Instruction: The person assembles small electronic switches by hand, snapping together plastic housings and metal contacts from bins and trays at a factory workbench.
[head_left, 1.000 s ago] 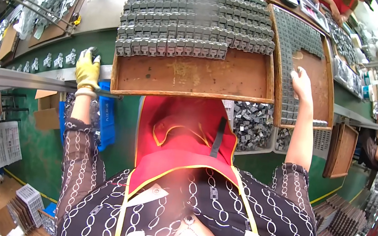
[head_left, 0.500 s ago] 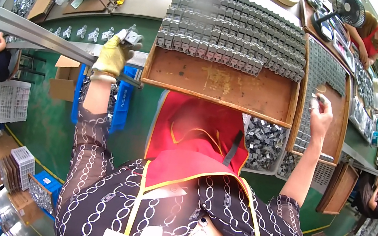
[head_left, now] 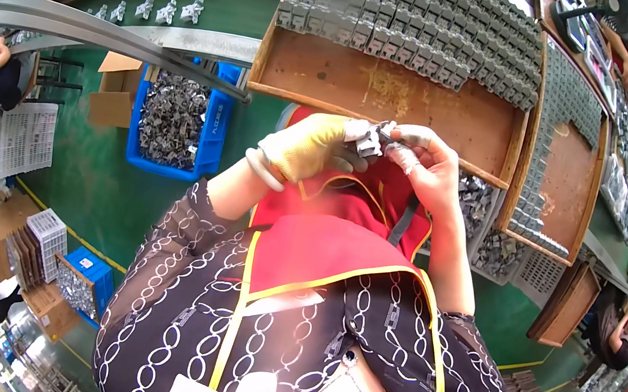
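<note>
1. Into the middle we go: the metal part (head_left: pixel 370 141) is up between both hands, over the red apron (head_left: pixel 320 259), just off the near edge of the big wooden tray (head_left: pixel 457 120).
2. Left hand (head_left: pixel 309 150), in a yellow glove: fingers closed around the part's left side, a firm hold.
3. Right hand (head_left: pixel 433 172), bare but for white wraps on the fingertips: thumb and forefinger pinching the part's right end. Whether a separate small piece sits in that pinch, I cannot tell.
4. So this one reads as mid-handling, not yet finished or set down.
5. The score in the big tray: dense rows of grey parts (head_left: pixel 390 27) cover most of it. The nearest row stops short of the right wall, and brown board shows in front, so I'd judge it well along but not full.
6. Over to the narrower tray (head_left: pixel 567 203) on the right: small grey pieces (head_left: pixel 576 98) pack the far end and run down the left side, brown board showing between. Partly stocked.
7. Waiting at left: a short line of silver parts (head_left: pixel 167 11) on the green belt (head_left: pixel 228 10). Plenty left, by the look of it.
</note>
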